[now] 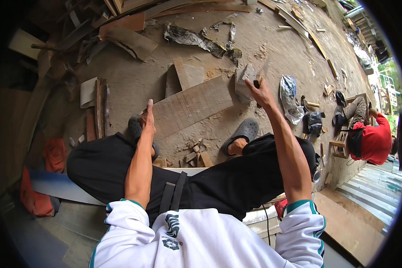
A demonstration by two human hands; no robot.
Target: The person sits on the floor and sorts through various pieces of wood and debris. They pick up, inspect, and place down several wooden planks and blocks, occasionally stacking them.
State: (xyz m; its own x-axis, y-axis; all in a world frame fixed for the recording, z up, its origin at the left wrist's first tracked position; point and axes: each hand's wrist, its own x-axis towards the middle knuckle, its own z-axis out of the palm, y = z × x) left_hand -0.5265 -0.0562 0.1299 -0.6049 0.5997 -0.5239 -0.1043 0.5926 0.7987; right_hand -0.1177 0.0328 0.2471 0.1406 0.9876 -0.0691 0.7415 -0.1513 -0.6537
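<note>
A wide, flat wooden board slants across in front of my knees, its right end higher than its left. My left hand is closed on the board's left end, thumb pointing up along the edge. Past the board's right end, my right hand is closed around the dark handle of a tool. A faint, motion-smeared shape extends from that hand, so the tool's kind is unclear. Close beside it stands a rough grey block. Behind the board, a narrow wood strip leans by another flat piece.
Wood offcuts lie between my feet. Boards and scraps are piled at the far left. A silvery plastic bag and a black bag lie at right. Farther right sits a person in red near a wooden stool.
</note>
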